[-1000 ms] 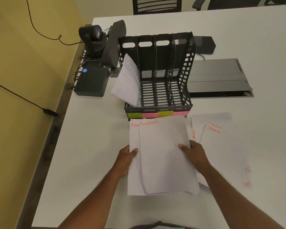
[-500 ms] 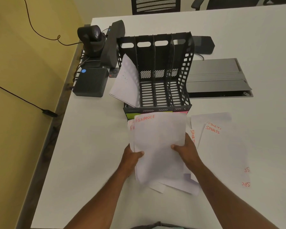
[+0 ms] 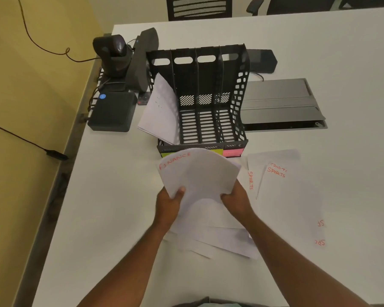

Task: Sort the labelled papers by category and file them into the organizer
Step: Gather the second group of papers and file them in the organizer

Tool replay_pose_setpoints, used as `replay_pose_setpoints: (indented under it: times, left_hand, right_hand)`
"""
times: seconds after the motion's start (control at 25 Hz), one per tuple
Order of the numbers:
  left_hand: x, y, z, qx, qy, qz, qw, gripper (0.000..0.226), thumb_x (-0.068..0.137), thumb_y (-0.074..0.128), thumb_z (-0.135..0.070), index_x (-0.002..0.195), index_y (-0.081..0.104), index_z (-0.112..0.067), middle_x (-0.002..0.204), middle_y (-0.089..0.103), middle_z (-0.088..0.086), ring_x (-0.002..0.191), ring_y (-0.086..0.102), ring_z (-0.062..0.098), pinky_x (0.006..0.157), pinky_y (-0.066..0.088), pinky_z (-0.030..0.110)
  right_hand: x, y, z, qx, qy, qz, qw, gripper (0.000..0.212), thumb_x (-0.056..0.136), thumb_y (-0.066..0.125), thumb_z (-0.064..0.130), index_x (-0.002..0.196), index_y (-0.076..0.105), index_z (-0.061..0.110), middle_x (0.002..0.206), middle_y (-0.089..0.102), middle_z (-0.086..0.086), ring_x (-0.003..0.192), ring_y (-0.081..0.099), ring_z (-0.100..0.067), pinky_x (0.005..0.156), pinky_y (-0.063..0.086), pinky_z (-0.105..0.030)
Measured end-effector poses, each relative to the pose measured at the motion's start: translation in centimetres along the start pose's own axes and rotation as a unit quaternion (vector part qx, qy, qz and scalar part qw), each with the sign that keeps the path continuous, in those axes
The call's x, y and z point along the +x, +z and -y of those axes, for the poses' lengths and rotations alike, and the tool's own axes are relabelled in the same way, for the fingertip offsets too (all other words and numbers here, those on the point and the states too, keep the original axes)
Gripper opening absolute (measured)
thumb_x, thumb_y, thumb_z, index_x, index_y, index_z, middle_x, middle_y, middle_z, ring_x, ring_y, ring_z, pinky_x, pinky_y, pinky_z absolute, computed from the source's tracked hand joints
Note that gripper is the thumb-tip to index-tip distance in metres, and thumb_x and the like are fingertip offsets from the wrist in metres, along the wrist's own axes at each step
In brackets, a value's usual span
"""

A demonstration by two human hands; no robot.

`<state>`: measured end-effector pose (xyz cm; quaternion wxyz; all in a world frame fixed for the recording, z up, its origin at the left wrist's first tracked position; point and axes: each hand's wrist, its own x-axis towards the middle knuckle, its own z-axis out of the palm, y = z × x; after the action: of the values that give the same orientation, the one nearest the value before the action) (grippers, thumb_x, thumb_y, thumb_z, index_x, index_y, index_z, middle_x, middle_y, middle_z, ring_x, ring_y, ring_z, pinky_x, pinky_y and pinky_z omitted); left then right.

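Observation:
I hold a stack of white FINANCE papers (image 3: 200,173) lifted off the table and bowed upward, its red label at the top left. My left hand (image 3: 170,203) grips its left edge and my right hand (image 3: 235,199) grips its right edge. Just beyond stands the black four-slot organizer (image 3: 239,100), with white sheets (image 3: 160,111) leaning in its leftmost slot. Coloured sticky labels (image 3: 231,152) line its front lip, partly hidden by the stack. SPORTS papers (image 3: 290,196) lie flat on the table to the right.
A black camera (image 3: 112,54), a speaker bar (image 3: 142,58) and a small black box (image 3: 112,111) sit left of the organizer. A grey cable hatch (image 3: 282,105) is set into the white table (image 3: 319,52) on the right. The table's left edge drops beside a yellow wall.
Both hands have closed inward on the FINANCE stack and raised it off the table toward the organizer; the sheets now bow upward and their lower ends fan out.

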<state>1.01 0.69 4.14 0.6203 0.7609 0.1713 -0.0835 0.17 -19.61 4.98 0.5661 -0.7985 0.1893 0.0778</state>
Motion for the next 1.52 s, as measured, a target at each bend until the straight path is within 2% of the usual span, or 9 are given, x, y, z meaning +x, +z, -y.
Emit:
replay_pose_setpoints:
  times: [0.12,0.24,0.52,0.68,0.88,1.04,1.16,1.28,1.52]
  left_hand:
    - [0.8,-1.0,-0.2,0.017,0.044,-0.035,0.998,0.028,0.094,0.063,-0.009,0.122,0.064,-0.014,0.118,0.067,-0.001,0.107,0.065,0.015,0.095,0.052,0.028]
    - [1.3,-2.4,0.6,0.073,0.019,-0.012,0.997,0.033,0.096,0.059,-0.012,0.129,0.061,-0.013,0.118,0.065,-0.001,0.107,0.062,0.018,0.093,0.049,0.028]
    - [0.3,-1.8,4.3,0.120,-0.092,0.032,0.988,0.035,0.095,0.058,-0.013,0.129,0.060,-0.009,0.120,0.067,0.010,0.105,0.063,0.029,0.095,0.052,0.043]
    - [0.8,-3.0,4.6,0.076,-0.130,-0.005,0.989,0.027,0.090,0.061,-0.004,0.116,0.067,-0.011,0.109,0.070,0.011,0.098,0.066,0.031,0.090,0.054,0.043]
    - [1.1,-7.3,4.8,-0.224,-0.225,0.007,0.948,0.027,0.090,0.050,0.009,0.106,0.066,-0.005,0.088,0.076,0.007,0.080,0.071,0.025,0.071,0.060,0.037]
    - [0.9,-7.3,4.3,-0.166,-0.199,-0.002,0.966,0.025,0.087,0.056,0.011,0.105,0.067,-0.003,0.086,0.076,0.006,0.080,0.069,0.028,0.072,0.061,0.033]
    - [1.0,-6.0,3.3,-0.112,-0.178,0.008,0.978,0.026,0.083,0.069,0.005,0.106,0.070,-0.007,0.100,0.075,0.012,0.090,0.070,0.031,0.082,0.058,0.040]
    - [0.9,-4.8,3.2,-0.039,-0.151,0.015,0.988,0.027,0.079,0.080,-0.010,0.102,0.072,-0.019,0.101,0.077,0.002,0.090,0.074,0.021,0.080,0.059,0.036]
    - [0.5,-3.4,2.4,-0.036,-0.126,0.040,0.991,0.013,0.090,0.070,-0.025,0.101,0.073,-0.021,0.102,0.077,-0.001,0.095,0.073,0.020,0.089,0.058,0.041]
  right_hand:
    - [0.7,-1.1,-3.7,-0.171,0.094,-0.073,0.978,0.069,0.077,0.067,0.009,0.140,0.039,0.010,0.138,0.048,-0.013,0.130,0.044,-0.032,0.103,0.043,-0.037]
    - [0.3,-2.7,-7.6,-0.318,0.292,-0.088,0.898,0.092,0.083,0.065,0.033,0.152,0.008,0.013,0.159,0.009,-0.020,0.148,0.006,-0.037,0.113,0.023,-0.062]
    - [-0.8,-3.6,-10.4,-0.296,0.346,-0.061,0.888,0.091,0.083,0.062,0.024,0.152,0.003,0.015,0.161,-0.008,-0.019,0.149,-0.006,-0.035,0.112,0.023,-0.063]
    - [-1.1,-3.7,-10.6,-0.307,0.254,-0.086,0.913,0.082,0.081,0.058,0.019,0.150,0.014,0.013,0.159,0.009,-0.019,0.148,0.008,-0.035,0.113,0.025,-0.056]
    - [-1.3,-2.7,-10.9,-0.220,0.153,-0.100,0.958,0.070,0.082,0.054,0.017,0.148,0.031,0.015,0.155,0.030,-0.009,0.141,0.031,-0.030,0.114,0.033,-0.046]
    - [-1.2,-1.4,-10.5,-0.196,0.062,-0.103,0.973,0.054,0.085,0.061,0.017,0.137,0.048,0.011,0.143,0.047,-0.012,0.133,0.044,-0.031,0.108,0.040,-0.044]
    - [-2.1,-0.3,-6.6,-0.046,0.028,-0.058,0.997,0.030,0.094,0.061,0.036,0.117,0.068,0.017,0.118,0.067,0.002,0.112,0.060,-0.017,0.093,0.045,-0.028]
    - [-2.1,0.7,-3.9,0.046,0.060,0.022,0.997,0.042,0.094,0.055,0.053,0.122,0.066,0.023,0.118,0.067,0.007,0.109,0.061,-0.013,0.092,0.048,-0.029]
    - [-0.3,0.6,-4.8,0.022,0.109,-0.016,0.994,0.036,0.092,0.063,0.029,0.122,0.065,0.008,0.115,0.070,-0.008,0.102,0.066,-0.029,0.083,0.050,-0.033]
